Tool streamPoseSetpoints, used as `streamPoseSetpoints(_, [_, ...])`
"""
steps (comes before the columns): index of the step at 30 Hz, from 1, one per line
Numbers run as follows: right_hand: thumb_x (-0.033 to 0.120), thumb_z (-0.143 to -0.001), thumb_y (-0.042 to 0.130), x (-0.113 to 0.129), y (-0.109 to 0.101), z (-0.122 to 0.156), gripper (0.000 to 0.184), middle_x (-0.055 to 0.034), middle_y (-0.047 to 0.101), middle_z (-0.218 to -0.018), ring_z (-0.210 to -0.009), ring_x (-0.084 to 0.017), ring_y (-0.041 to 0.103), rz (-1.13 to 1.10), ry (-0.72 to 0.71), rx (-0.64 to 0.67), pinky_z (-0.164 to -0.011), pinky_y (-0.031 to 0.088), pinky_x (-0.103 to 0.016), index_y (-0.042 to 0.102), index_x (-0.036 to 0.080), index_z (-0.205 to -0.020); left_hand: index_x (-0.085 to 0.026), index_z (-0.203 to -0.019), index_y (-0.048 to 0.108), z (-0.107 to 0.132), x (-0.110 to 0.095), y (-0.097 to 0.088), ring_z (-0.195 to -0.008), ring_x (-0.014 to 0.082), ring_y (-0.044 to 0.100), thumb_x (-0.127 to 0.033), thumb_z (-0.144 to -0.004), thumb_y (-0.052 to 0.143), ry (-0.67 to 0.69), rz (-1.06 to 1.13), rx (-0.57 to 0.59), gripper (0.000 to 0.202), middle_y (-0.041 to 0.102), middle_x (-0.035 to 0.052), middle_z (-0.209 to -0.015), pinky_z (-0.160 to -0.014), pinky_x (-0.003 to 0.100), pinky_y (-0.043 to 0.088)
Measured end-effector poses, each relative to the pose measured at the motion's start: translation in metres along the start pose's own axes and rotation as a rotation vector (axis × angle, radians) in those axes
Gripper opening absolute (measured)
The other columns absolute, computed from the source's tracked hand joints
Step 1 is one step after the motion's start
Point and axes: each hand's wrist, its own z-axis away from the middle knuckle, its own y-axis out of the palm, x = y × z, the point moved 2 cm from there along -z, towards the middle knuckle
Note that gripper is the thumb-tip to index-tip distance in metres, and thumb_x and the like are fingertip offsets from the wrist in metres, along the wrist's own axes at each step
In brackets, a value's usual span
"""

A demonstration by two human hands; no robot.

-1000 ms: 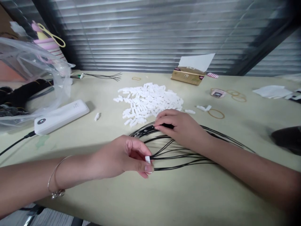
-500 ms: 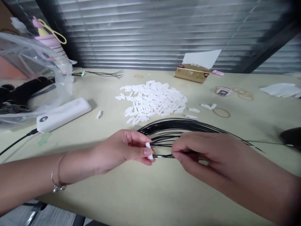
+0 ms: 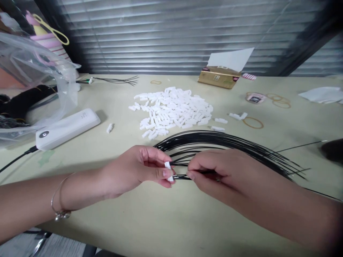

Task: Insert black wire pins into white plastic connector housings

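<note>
- The small white plastic connector (image 3: 168, 170) is held tightly between the thumb and fingertips of the left hand (image 3: 134, 171).
- The fingertips (image 3: 191, 175) of the right hand (image 3: 222, 175) are closed on a thin black wire (image 3: 182, 177), just beside the connector at 3 o'clock.
- A bundle of black wires (image 3: 214, 140) is fanned out from the hands towards 2 o'clock, arching above the table (image 3: 187, 228).
- The wires are judged light, springy and easily tangled, so they are best taken close to their ends.
- The connector looks light and fragile, so it is best held by its body.
- A heap of white connectors (image 3: 171, 109) is spread at 12 o'clock.
- A white power bank (image 3: 66, 128) is placed at 10 o'clock, and a rubber band (image 3: 253, 123) at 2 o'clock.
</note>
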Motion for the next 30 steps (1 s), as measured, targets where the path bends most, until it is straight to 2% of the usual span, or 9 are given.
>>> streamPoseSetpoints(6, [0.023,-0.084,0.043,0.007,-0.011,0.011,0.023,0.0051,0.043,-0.048,-0.041,-0.007,0.036,0.021,-0.161,-0.191,-0.037,0.026,-0.021,0.051,0.02,-0.062,-0.011,-0.08,0.062,0.001,0.0,0.0,-0.061,0.0109,0.066,-0.01,-0.065,0.074,0.002,-0.011,-0.035,0.019,0.069,-0.0005,-0.067,-0.066,0.025,0.053])
streamPoseSetpoints(8, [0.023,-0.084,0.043,0.009,-0.007,0.012,0.025,0.0047,0.044,-0.049,-0.042,-0.007,0.037,0.04,-0.178,-0.159,-0.038,0.026,-0.021,0.048,0.02,-0.06,-0.012,-0.08,0.062,0.001,0.0,-0.001,-0.062,0.011,0.066,-0.01,-0.065,0.074,0.005,-0.009,-0.038,0.019,0.069,-0.0011,-0.067,-0.066,0.024,0.054])
streamPoseSetpoints(11, [0.021,-0.083,0.044,0.006,0.002,0.009,0.027,0.0039,0.046,-0.05,-0.044,-0.007,0.038,0.067,-0.099,-0.071,-0.039,0.025,-0.023,0.044,0.018,-0.056,-0.012,-0.081,0.062,0.001,0.0,-0.002,-0.061,0.0107,0.067,-0.012,-0.066,0.074,0.007,-0.018,-0.043,0.019,0.069,-0.0014,-0.067,-0.066,0.023,0.053])
streamPoseSetpoints(14, [0.023,-0.083,0.043,0.0,0.006,0.005,0.026,0.0041,0.044,-0.049,-0.045,-0.008,0.037,0.059,-0.02,-0.029,-0.039,0.023,-0.023,0.045,0.019,-0.057,-0.013,-0.082,0.062,0.0,0.001,-0.002,-0.061,0.0107,0.067,-0.012,-0.066,0.074,0.005,-0.029,-0.037,0.02,0.069,-0.0009,-0.067,-0.066,0.023,0.053])
streamPoseSetpoints(18, [0.027,-0.083,0.042,-0.004,0.005,0.005,0.026,0.0043,0.046,-0.051,-0.047,-0.008,0.039,0.015,0.018,0.012,-0.04,0.025,-0.022,0.048,0.02,-0.059,-0.012,-0.083,0.061,0.0,0.0,-0.001,-0.062,0.0108,0.067,-0.013,-0.067,0.075,-0.002,-0.032,-0.039,0.021,0.07,0.0004,-0.068,-0.067,0.024,0.054])
streamPoseSetpoints(30, [0.019,-0.082,0.045,-0.002,0.001,0.002,0.02,0.0061,0.051,-0.055,-0.049,-0.007,0.042,0.003,-0.059,-0.06,-0.044,0.031,-0.02,0.052,0.02,-0.064,-0.012,-0.082,0.062,0.0,0.0,-0.002,-0.061,0.0106,0.067,-0.01,-0.067,0.074,-0.006,-0.011,-0.037,0.019,0.07,0.0002,-0.067,-0.066,0.023,0.053])
